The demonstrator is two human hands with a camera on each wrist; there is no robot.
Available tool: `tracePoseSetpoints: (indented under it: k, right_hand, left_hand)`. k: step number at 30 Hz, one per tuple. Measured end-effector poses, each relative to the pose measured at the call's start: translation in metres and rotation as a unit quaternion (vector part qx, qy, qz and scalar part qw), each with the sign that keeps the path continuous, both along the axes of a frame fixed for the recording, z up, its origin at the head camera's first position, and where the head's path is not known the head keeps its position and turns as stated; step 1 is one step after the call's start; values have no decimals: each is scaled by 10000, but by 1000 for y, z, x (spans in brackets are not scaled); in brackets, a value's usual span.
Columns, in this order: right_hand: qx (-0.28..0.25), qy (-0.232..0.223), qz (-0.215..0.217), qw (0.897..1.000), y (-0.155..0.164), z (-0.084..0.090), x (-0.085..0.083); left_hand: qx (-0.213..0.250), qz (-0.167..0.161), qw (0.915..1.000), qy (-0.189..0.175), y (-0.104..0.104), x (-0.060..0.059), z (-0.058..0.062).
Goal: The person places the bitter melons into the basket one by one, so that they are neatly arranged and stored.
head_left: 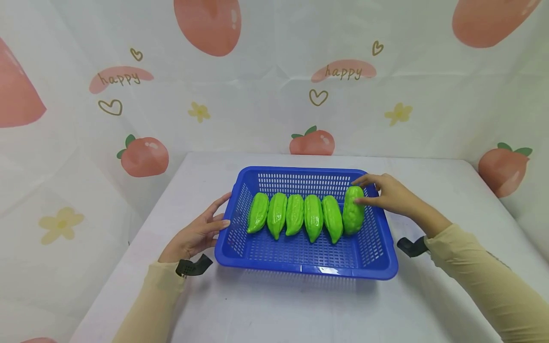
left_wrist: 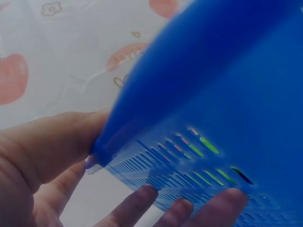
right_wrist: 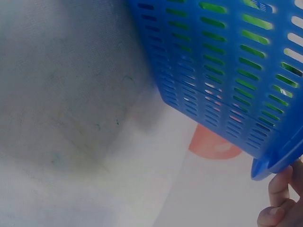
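A blue plastic basket [head_left: 306, 269] with slotted walls stands on the table, holding a row of several shiny, ridged green bitter melons [head_left: 295, 214]. At the basket's left side my left hand [head_left: 195, 236] grips the rim; the left wrist view has the thumb at the rim and fingers [left_wrist: 220, 208] against the outer wall. My right hand [head_left: 388, 193] reaches over the right rim and pinches the upper end of the rightmost bitter melon [head_left: 353, 216], which sits inside the basket. In the right wrist view, that hand's curled fingers [right_wrist: 279, 189] show just beyond the rim.
The white-covered table [head_left: 274, 309] extends around the basket. Behind and at the sides hangs a white curtain [head_left: 257, 85] printed with peaches, flowers, hearts and the word "happy". Dark wrist mounts [head_left: 194, 265] sit near both cuffs, close to the basket.
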State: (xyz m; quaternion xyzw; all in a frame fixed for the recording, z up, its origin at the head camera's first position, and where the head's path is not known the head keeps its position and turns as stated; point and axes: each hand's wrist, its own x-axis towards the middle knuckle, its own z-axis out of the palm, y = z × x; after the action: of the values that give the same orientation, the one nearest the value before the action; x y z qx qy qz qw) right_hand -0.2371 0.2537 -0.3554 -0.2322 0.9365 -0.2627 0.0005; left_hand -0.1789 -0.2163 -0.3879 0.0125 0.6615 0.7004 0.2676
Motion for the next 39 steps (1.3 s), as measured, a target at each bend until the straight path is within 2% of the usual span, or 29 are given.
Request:
tracePoseSetpoints:
  k: [9,16,21,39]
  right_hand:
    - [161,-1,-238,9996,-7,-3,0]
    - [604,231,-237,9976,-9,-6,-2]
    - [870,240,-193,9957,-11,-6,-3]
    - [1158,169,-262,9928,-15,-3,-7]
  left_hand:
    - [32,-23,10000,12,0,0,0]
    - [26,-6,10000,0,0,0,0]
    - [13,-20,10000,7,0,0,0]
    - [-1,0,10000,-21,0,1,1]
